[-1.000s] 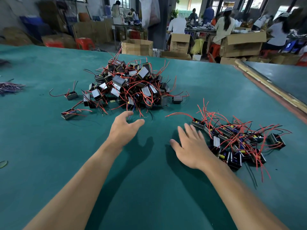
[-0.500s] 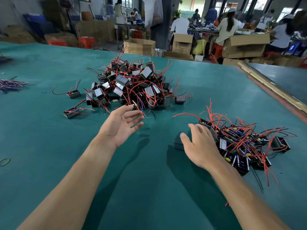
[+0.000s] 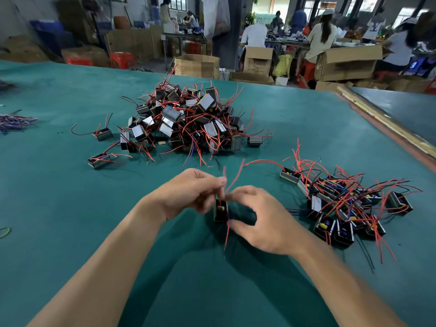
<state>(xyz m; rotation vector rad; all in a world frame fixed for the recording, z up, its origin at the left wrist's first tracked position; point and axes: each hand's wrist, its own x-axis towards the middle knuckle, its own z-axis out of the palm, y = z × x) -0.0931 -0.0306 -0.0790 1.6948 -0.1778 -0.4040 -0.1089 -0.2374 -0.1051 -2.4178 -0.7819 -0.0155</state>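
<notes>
A small black box with a yellow part inside and red wires (image 3: pixel 221 210) is held just above the green table (image 3: pixel 59 197), in front of me. My left hand (image 3: pixel 188 192) pinches its red wires at the top. My right hand (image 3: pixel 257 220) grips the box from the right, thumb under it and fingers curled over. A big heap of the same wired black boxes (image 3: pixel 188 121) lies further back. A smaller, flatter group of them (image 3: pixel 349 206) lies to the right of my hands.
Two single boxes (image 3: pixel 102 134) (image 3: pixel 99 160) lie left of the heap. A bundle of wires (image 3: pixel 14 120) sits at the far left, a green rubber band (image 3: pixel 4 232) near the left edge. A wooden strip (image 3: pixel 387 123) borders the table on the right. Cardboard boxes and seated people are beyond.
Both hands were open over the table between the piles. They have come together in front of me and now hold one box and its wires. The view has shifted slightly.
</notes>
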